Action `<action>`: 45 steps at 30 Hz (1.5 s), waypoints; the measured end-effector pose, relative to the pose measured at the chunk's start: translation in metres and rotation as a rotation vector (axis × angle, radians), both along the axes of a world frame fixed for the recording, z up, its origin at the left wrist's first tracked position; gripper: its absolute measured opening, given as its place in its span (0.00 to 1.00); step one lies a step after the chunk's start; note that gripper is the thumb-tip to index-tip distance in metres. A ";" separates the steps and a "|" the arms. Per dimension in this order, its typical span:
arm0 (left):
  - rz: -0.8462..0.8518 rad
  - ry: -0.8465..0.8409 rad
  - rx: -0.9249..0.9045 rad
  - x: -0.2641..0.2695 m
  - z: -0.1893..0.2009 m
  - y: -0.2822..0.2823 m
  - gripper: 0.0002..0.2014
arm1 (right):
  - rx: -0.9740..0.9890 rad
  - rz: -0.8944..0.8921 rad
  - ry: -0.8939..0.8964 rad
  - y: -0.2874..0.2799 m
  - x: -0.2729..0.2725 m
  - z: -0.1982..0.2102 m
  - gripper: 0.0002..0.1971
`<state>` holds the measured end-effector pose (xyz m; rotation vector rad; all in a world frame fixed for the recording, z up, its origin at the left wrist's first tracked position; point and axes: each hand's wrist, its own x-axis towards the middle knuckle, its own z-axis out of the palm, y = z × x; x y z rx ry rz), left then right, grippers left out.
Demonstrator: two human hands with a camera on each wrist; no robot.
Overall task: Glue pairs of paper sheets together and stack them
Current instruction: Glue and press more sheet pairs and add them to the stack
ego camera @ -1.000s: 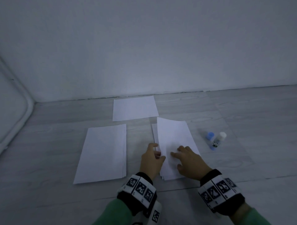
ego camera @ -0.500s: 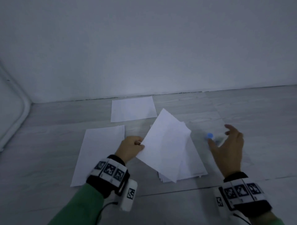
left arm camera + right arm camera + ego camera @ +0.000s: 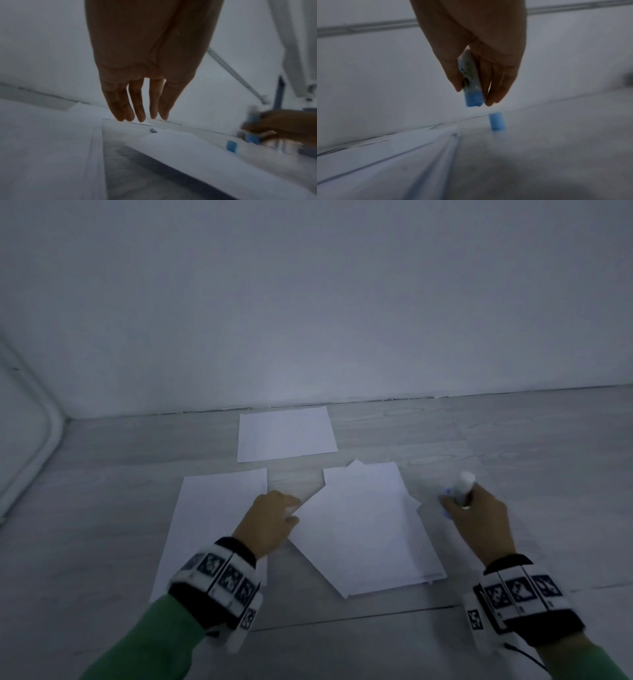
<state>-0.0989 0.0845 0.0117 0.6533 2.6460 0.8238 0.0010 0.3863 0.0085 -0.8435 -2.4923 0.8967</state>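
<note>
The left hand, fingers flat, steadies the skewed top sheet on the floor while the right hand clasps the glue stick, likely readying to apply glue.

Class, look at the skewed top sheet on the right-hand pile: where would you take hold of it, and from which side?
Pinch the skewed top sheet at its left corner, from the left. That corner overhangs the pile, beside the left hand.

Left hand flat; right hand curled, gripping
</note>
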 end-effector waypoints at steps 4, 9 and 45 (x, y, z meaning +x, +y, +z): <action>-0.289 0.042 -0.182 0.037 -0.007 -0.019 0.19 | 0.074 0.289 -0.125 -0.032 -0.025 0.021 0.11; -0.426 0.071 -0.494 0.051 -0.011 -0.022 0.27 | -0.123 0.585 -0.330 -0.077 -0.059 0.028 0.26; -0.561 0.081 -0.733 0.024 -0.006 -0.010 0.24 | 0.110 0.765 -0.140 -0.071 -0.115 0.007 0.07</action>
